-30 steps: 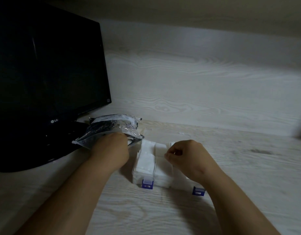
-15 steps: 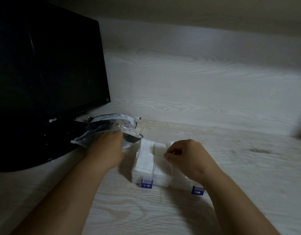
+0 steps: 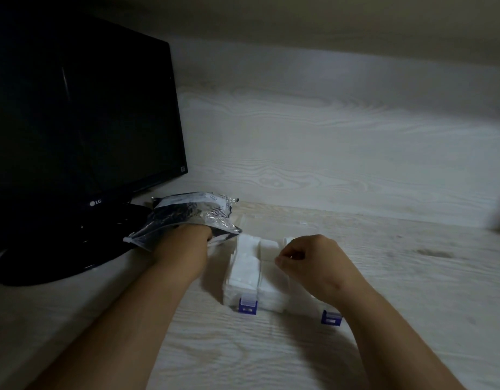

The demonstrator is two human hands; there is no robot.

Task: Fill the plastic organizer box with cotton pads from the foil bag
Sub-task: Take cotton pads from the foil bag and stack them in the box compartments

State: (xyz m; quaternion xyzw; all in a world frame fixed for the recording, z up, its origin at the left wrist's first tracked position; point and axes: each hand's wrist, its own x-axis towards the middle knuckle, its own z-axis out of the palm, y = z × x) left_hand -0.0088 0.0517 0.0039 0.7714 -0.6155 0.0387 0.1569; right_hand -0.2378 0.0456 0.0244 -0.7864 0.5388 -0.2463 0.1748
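The plastic organizer box (image 3: 229, 294) sits on the pale wood-grain table (image 3: 412, 291), near the centre of my view, its front wall carrying two blue latches (image 3: 247, 305) (image 3: 331, 317). White cotton pads (image 3: 244, 263) fill its left and middle compartments. The right end of the box is covered by the right hand (image 3: 308, 260) and its wrist, so I can't read what that part holds.

That hand hovers over the box with its fingers curled and its thumb meeting the forefinger. Whether a pad is pinched between them, I cannot tell in this dim light.

The foil bag (image 3: 187, 218) lies just left of the box's far corner, crumpled, its mouth towards me. The left hand (image 3: 187, 246) is pushed into that mouth up to the knuckles. Its fingers are hidden by the foil, so I can't say whether they are spread or gripping anything.

Behind the bag stands a dark monitor (image 3: 82, 122), cut off at the left edge, with the bag resting against its black base (image 3: 60, 263).
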